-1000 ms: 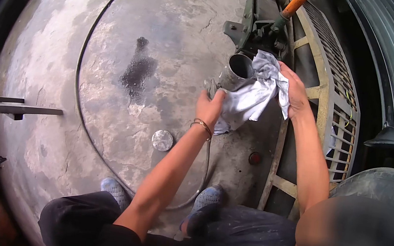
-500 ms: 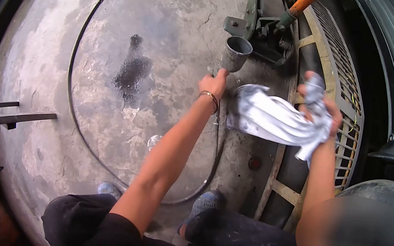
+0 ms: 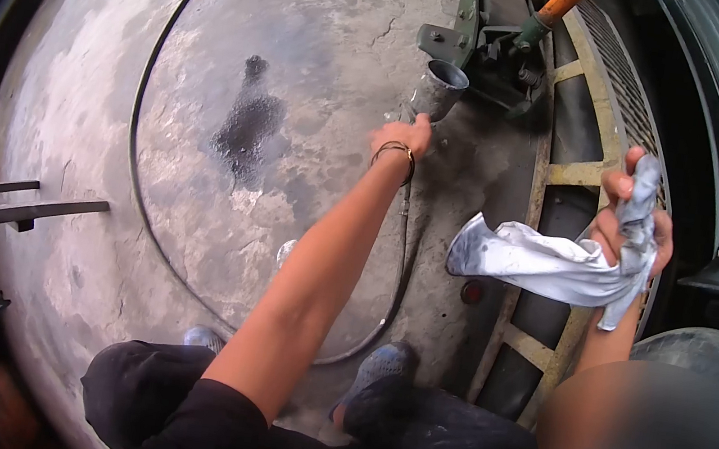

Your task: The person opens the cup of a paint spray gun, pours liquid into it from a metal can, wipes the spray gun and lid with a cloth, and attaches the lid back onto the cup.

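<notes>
My left hand, with a dark bracelet at the wrist, reaches forward and is closed round a spray gun whose grey metal cup stands above the fingers, its round mouth showing. The gun's body is mostly hidden by the hand. A thin dark hose runs from below that hand and loops over the floor. On the right, my right hand is raised and grips a white rag with grey stains. One end is bunched up through the fingers, and the rest hangs out to the left.
A green floor jack with an orange handle stands beyond the cup. Along the right lies a yellowish slatted frame. The concrete floor bears a dark wet stain. Dark metal bars jut in at left.
My right hand has moved right and slightly down with the rag, which now trails to the left. The left hand with the spray gun has shifted slightly right and up in view.
</notes>
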`<state>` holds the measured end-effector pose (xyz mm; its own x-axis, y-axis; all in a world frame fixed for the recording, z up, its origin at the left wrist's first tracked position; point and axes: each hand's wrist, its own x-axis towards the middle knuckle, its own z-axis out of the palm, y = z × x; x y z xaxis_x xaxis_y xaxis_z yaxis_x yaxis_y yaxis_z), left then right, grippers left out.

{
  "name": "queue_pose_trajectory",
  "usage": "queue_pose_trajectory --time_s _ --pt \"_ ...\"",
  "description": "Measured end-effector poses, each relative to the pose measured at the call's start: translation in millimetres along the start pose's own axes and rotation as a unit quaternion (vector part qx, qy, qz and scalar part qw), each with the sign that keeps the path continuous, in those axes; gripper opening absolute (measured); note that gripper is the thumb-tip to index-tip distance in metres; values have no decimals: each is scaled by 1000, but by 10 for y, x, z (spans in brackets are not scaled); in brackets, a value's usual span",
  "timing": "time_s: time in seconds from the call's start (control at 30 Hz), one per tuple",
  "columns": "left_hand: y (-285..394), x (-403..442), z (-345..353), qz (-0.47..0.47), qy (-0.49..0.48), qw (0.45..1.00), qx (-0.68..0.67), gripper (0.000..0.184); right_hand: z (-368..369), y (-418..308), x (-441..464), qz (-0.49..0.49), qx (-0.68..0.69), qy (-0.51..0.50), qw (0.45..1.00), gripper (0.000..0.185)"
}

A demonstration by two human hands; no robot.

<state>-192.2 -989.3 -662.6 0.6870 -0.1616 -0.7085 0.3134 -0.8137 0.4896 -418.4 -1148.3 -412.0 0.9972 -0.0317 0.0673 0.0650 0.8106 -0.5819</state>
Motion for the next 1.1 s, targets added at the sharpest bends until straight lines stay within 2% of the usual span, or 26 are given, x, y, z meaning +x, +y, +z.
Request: queue_pose_trajectory --time_s 0.07,0.13,0.2,0.27,0.3,0.33,0.4,0.47,0.53,0.6,0.63,0.73,0.77,0.8,0.83,0.87,0.9,0.93,0.97,1.0,1.03,1.07,1.1 --pt "-120 68 -103 77 -27 992 96 89 76 -93 25 1 -10 -14 1000 75" --pt "-215 220 -184 92 -65 990 79 91 176 -263 44 3 -54 -29 998 71" --pt "-276 14 -407 141 -73 985 73 92 307 -374 68 -35 -102 -32 994 66" --pt "-611 -76 -462 269 32 953 136 81 386 -468 5 -97 -144 -13 985 62" --pt "-816 -287 -572 332 27 921 204 73 388 -539 -61 -162 -171 36 971 62" --pt "-1063 -598 -699 390 21 878 275 67 406 -602 -87 -176 -185 49 966 62" --pt "-1623 -1025 -880 424 -19 798 428 73 426 -636 -74 -132 -197 33 971 62" --pt "-2013 -1393 -1007 389 -47 761 517 79 410 -586 2 -80 -207 5 975 62" --pt "-2410 -1544 -1026 414 -44 725 548 84 364 -523 120 -37 -219 -25 975 61" --pt "-2829 -1346 -908 444 -7 685 578 87 301 -469 229 -11 -231 -53 971 61" --pt "-3007 -1193 -869 495 38 663 560 82 260 -449 271 -7 -220 -54 974 61" --pt "-2716 -1227 -1038 505 4 735 452 75 52 -324 296 -7 -120 2 993 67" --pt "-2470 -1243 -1086 474 -14 776 415 73 -52 -260 297 22 -105 -11 994 68" --pt "-2089 -1260 -1139 456 -2 813 361 73 -144 -167 340 59 -96 -31 993 71" --pt "-1769 -1139 -1162 502 52 814 287 73 -234 -74 383 98 -89 -50 990 74" --pt "-1315 -1099 -1268 550 37 800 239 72 -275 183 369 98 -117 56 987 67" --pt "-997 -899 -1306 517 14 846 133 69 -316 439 357 102 -140 161 972 61" --pt "-631 -738 -1302 541 58 833 104 65 -615 591 367 162 -108 152 969 53" --pt "-248 -575 -1282 508 24 858 70 65 -836 759 362 201 -116 180 956 50" --pt "129 -495 -1319 438 -101 893 -29 68 -1078 921 392 249 -97 225 937 49" --pt "388 -520 -1356 429 -131 891 -63 68 -1237 1008 449 273 -161 219 923 48" --pt "582 -537 -1379 422 -163 887 -94 69 -1483 1181 534 234 -285 246 896 43" --pt "679 -511 -1375 422 -206 872 -136 67 -1392 1189 613 174 -322 231 902 40"
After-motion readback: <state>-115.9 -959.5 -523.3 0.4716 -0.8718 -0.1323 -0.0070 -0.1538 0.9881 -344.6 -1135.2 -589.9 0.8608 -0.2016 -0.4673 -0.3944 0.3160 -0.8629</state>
